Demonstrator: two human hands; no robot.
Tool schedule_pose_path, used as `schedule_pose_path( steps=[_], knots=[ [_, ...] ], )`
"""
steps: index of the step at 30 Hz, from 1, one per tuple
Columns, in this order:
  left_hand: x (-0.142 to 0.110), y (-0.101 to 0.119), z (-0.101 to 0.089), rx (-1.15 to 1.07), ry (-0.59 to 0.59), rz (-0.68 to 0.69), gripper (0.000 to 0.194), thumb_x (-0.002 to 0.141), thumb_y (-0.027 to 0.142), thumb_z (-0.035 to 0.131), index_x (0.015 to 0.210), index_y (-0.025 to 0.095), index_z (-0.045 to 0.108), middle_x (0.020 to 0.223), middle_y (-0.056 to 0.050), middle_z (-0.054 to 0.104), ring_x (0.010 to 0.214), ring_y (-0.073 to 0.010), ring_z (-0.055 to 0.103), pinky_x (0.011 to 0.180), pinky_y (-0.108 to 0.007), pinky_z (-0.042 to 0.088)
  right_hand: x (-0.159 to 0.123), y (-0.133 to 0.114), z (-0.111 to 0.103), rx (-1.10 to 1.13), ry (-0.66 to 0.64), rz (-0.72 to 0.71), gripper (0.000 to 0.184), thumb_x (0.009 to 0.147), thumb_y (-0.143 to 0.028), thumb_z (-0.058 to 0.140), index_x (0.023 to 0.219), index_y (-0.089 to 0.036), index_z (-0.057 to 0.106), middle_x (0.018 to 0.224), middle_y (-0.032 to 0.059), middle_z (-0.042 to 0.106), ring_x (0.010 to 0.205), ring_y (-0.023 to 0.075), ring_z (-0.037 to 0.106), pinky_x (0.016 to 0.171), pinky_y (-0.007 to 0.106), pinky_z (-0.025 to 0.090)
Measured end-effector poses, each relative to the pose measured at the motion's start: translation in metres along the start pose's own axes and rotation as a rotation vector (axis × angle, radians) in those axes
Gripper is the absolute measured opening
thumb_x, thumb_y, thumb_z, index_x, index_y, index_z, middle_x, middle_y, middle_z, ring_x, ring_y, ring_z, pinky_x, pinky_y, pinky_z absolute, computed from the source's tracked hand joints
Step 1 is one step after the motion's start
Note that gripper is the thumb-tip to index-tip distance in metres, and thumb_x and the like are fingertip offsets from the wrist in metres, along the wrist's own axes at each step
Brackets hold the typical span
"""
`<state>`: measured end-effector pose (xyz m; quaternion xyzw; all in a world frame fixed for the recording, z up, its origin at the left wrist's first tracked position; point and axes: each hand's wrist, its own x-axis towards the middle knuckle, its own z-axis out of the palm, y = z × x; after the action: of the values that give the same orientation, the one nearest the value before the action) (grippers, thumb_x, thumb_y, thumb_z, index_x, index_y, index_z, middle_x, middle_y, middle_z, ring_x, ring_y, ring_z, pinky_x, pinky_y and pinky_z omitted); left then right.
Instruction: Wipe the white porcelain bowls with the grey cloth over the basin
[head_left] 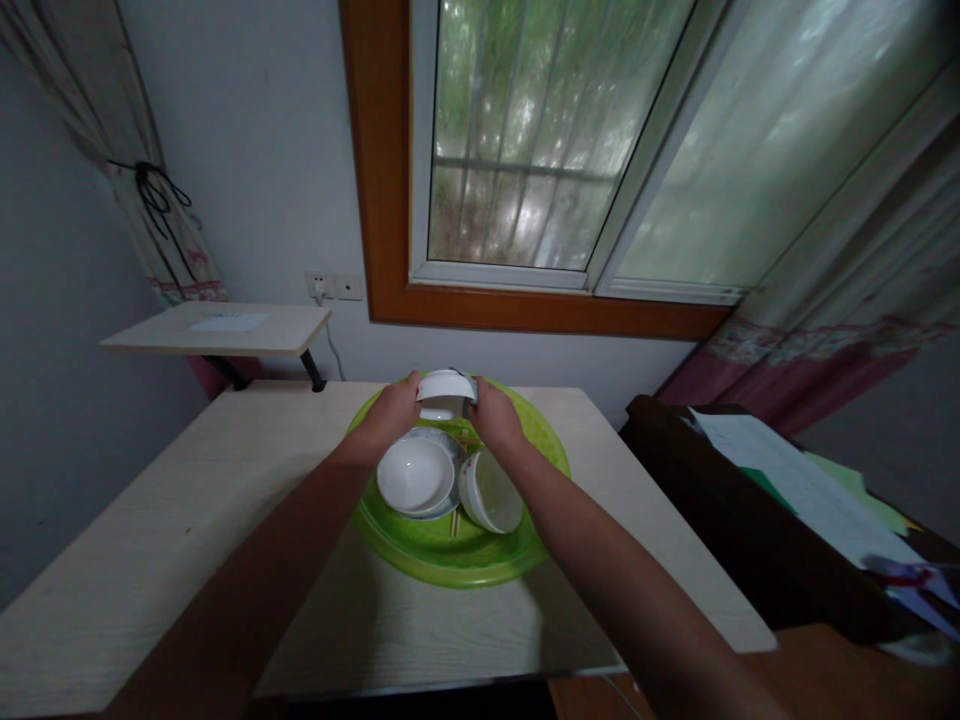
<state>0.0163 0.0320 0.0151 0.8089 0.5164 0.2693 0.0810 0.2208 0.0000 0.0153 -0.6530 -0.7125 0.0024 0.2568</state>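
Observation:
Both my hands grip a white bowl [448,386], tilted, above the far part of a round green tray [457,572]. My left hand [397,408] has closed fingers on its left side, while my right hand [493,412] is closed on the right side. Something dark shows beside the right fingers, too small to name. In the tray, a white bowl [415,474] rests on other white dishware at the left. Another bowl [495,494] lies tipped on its side to the right. Thin chopsticks [455,523] show partly between them, mostly hidden by the bowls.
The tray stands on a pale wooden table [225,510]. A small raised shelf [217,328] is at the back left, near a wall socket [334,286]. Dark furniture bearing papers [780,480] stands right of the table, below a window [555,130] and curtain.

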Motion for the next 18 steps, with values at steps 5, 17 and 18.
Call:
schedule_pose_path(
  steps=[5, 17, 18],
  knots=[
    [-0.003, 0.01, -0.004, 0.098, -0.028, -0.003, 0.031, 0.089, 0.01, 0.046, 0.116, 0.016, 0.06, 0.104, -0.021, 0.074, 0.093, -0.03, 0.072, 0.083, -0.039, 0.05, -0.002, -0.006, -0.002, -0.067, -0.017, -0.019, 0.043, 0.09, -0.009, 0.054, 0.132, -0.015, 0.059, 0.111, 0.0192, 0.074, 0.094, 0.0296, 0.073, 0.086, 0.037, 0.052],
    [0.002, 0.005, 0.002, -0.038, -0.038, -0.107, 0.034, 0.099, 0.027, 0.045, 0.126, 0.016, 0.062, 0.119, -0.015, 0.073, 0.109, -0.0235, 0.069, 0.094, -0.031, 0.049, 0.01, 0.009, 0.013, 0.205, -0.04, 0.18, 0.025, 0.096, -0.018, 0.053, 0.112, -0.015, 0.071, 0.109, 0.0096, 0.077, 0.103, 0.0217, 0.071, 0.085, 0.026, 0.051],
    [0.002, 0.004, 0.003, -0.063, -0.041, -0.108, 0.034, 0.099, 0.025, 0.044, 0.126, 0.016, 0.062, 0.12, -0.014, 0.073, 0.11, -0.0227, 0.068, 0.094, -0.031, 0.049, 0.01, 0.008, 0.013, 0.196, -0.053, 0.18, 0.024, 0.096, -0.018, 0.054, 0.112, -0.015, 0.071, 0.11, 0.0097, 0.077, 0.104, 0.0217, 0.071, 0.085, 0.026, 0.051]
  ],
)
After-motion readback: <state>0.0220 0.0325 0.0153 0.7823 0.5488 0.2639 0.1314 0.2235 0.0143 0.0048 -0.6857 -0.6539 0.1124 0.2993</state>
